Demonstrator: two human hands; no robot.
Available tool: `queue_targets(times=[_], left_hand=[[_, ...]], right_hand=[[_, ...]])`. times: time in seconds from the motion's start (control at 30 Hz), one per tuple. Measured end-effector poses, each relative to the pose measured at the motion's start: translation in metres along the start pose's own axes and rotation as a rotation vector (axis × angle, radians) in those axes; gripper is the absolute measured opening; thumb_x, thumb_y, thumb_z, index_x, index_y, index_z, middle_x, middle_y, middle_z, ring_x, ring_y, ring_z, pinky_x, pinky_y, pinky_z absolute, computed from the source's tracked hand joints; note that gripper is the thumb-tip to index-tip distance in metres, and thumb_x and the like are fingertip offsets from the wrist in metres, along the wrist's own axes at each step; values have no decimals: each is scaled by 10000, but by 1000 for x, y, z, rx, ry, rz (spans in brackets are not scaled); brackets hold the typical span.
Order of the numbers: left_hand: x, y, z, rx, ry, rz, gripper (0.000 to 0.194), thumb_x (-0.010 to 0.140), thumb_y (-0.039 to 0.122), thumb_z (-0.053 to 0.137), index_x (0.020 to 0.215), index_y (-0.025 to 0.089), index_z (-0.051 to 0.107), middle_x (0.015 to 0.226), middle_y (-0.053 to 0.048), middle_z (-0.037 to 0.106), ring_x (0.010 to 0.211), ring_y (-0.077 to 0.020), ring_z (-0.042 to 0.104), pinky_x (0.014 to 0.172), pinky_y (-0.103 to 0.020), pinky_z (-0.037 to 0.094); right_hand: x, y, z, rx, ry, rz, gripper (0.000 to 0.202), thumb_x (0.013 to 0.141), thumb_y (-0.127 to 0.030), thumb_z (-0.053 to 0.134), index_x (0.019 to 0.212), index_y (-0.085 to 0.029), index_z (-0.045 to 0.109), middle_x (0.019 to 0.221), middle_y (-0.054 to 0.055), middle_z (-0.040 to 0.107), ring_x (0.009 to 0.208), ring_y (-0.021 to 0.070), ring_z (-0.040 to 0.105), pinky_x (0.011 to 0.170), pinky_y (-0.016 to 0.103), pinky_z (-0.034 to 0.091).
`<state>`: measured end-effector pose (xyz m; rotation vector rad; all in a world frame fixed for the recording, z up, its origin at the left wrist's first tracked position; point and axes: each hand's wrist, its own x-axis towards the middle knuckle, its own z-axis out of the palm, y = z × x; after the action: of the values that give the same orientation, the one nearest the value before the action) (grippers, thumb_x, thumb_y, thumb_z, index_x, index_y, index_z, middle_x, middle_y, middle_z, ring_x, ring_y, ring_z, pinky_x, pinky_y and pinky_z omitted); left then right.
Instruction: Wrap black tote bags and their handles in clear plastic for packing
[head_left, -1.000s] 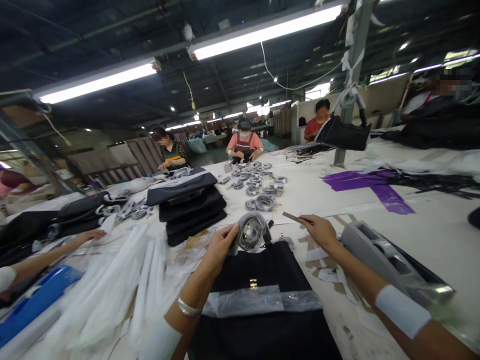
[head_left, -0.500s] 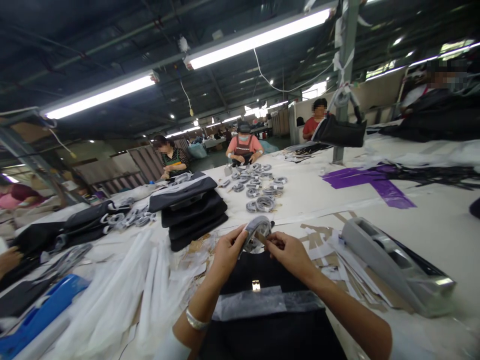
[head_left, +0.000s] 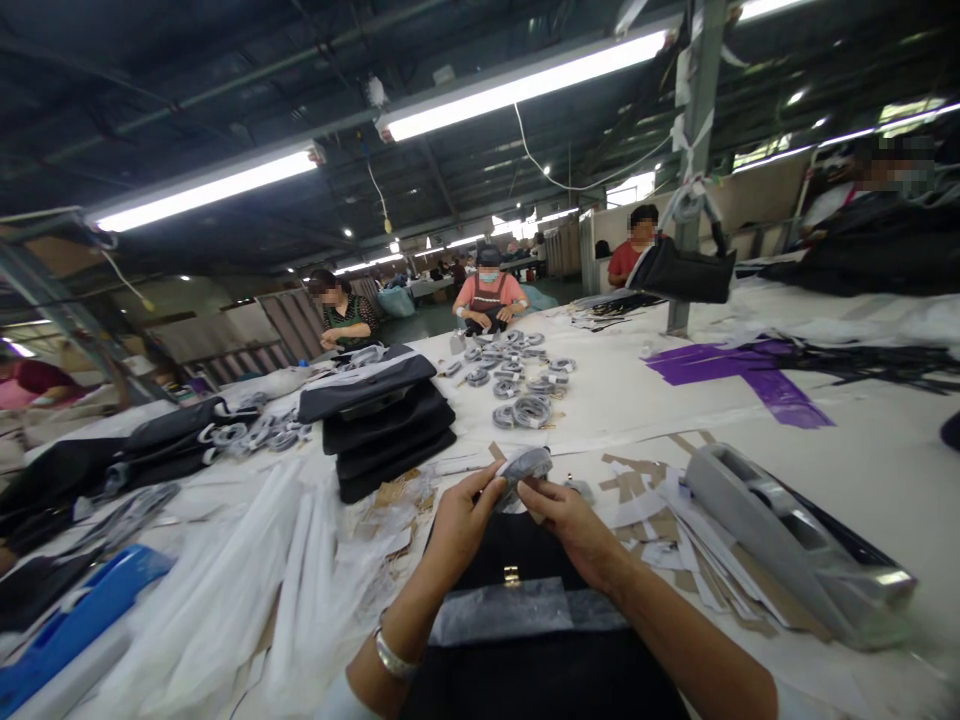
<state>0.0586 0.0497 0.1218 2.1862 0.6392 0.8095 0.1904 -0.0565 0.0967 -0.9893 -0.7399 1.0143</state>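
Observation:
Between my two hands is a coiled strap [head_left: 525, 463] in greyish wrapping, held up above a black bag [head_left: 517, 665]. My left hand [head_left: 463, 510] pinches its left side between thumb and fingers. On the right side, my right hand [head_left: 568, 515] grips the coil with thumb and fingertips. A strip of brown paper [head_left: 496, 453] sticks out by the left fingertips. The bag lies flat in front of me, with a gold clasp [head_left: 511, 576] and a band of clear film [head_left: 502, 610] across it.
Left of me are stacked black bags [head_left: 386, 425], white plastic sheets [head_left: 217, 590] and a blue tape dispenser [head_left: 90, 620]. A grey tape dispenser [head_left: 787, 545] and paper strips [head_left: 697, 540] lie right. Several coiled straps [head_left: 531, 411] lie ahead; co-workers sit beyond.
The coil has tilted from facing me to lying flatter, and my right hand has moved in from the brown strip onto the coil. The brown strip now shows by my left fingertips.

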Motion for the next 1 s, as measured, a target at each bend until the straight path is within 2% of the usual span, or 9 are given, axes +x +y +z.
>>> queue_targets(times=[0.13, 0.3, 0.37, 0.43, 0.5, 0.57, 0.7, 0.87, 1.0], left_hand=[[-5, -3, 8, 29, 1, 42, 338, 946, 366, 522, 1232, 277, 678, 1233, -21, 698, 1159, -240, 639, 1051, -405, 460], [-8, -18, 20, -32, 21, 21, 342, 916, 384, 561, 1220, 285, 682, 1307, -40, 653, 1268, -266, 557, 1118, -449, 385], [-7, -21, 21, -152, 33, -34, 496, 893, 379, 600, 1373, 262, 554, 1312, -75, 647, 1241, -268, 578, 1093, -453, 406], [-6, -20, 21, -293, 55, -91, 746, 869, 373, 643, 1523, 230, 313, 1235, -105, 684, 1136, -256, 644, 1015, -430, 471], [-5, -18, 20, -373, 82, -132, 895, 841, 381, 682, 1560, 202, 179, 1119, -101, 722, 1039, -247, 680, 935, -398, 511], [-5, -15, 19, -396, 99, -157, 856, 820, 404, 705, 1531, 185, 282, 1067, -92, 729, 1010, -246, 683, 899, -371, 519], [-7, -15, 16, -408, 48, -106, 434, 846, 433, 670, 1184, 162, 682, 1068, -86, 732, 1013, -250, 674, 900, -345, 513], [-13, -12, 17, -442, 81, -115, 328, 824, 372, 709, 1089, 179, 723, 1085, -79, 739, 1012, -237, 672, 901, -327, 513], [-19, -9, 22, -389, 96, -103, 287, 831, 366, 706, 1057, 191, 729, 1035, -65, 744, 919, -206, 676, 815, -290, 521]], right_hand=[[-5, 4, 10, -97, 220, -67, 454, 724, -531, 774, 998, -169, 773, 821, 30, 698, 690, 156, 523, 651, 282, 413], [-4, 18, 14, -36, 294, -72, 471, 717, -530, 779, 1008, -160, 775, 802, 36, 694, 686, 162, 539, 654, 292, 433], [-4, 20, 13, -13, 270, -75, 481, 721, -531, 777, 1026, -158, 772, 838, 55, 711, 753, 197, 591, 703, 317, 466], [-5, 19, 12, -4, 228, -75, 465, 741, -513, 773, 1045, -162, 766, 892, 69, 726, 833, 223, 620, 768, 338, 483], [-7, 16, 10, 17, 177, -70, 435, 757, -490, 772, 1047, -165, 763, 937, 78, 734, 886, 235, 630, 813, 349, 487], [-10, 12, 8, 106, 105, -58, 422, 792, -499, 740, 1058, -172, 758, 1003, 88, 732, 935, 246, 634, 840, 359, 491], [-15, 11, 1, 339, 28, -18, 394, 820, -522, 702, 1043, -204, 764, 1095, 84, 721, 1014, 242, 631, 910, 362, 493], [-16, 24, 1, 229, 59, -30, 355, 736, -396, 813, 1041, -220, 766, 1095, 64, 725, 1060, 245, 631, 1040, 390, 433], [-13, 33, 7, 130, 195, -61, 367, 707, -394, 833, 1014, -206, 761, 1047, 62, 734, 1075, 266, 628, 1041, 411, 427]])
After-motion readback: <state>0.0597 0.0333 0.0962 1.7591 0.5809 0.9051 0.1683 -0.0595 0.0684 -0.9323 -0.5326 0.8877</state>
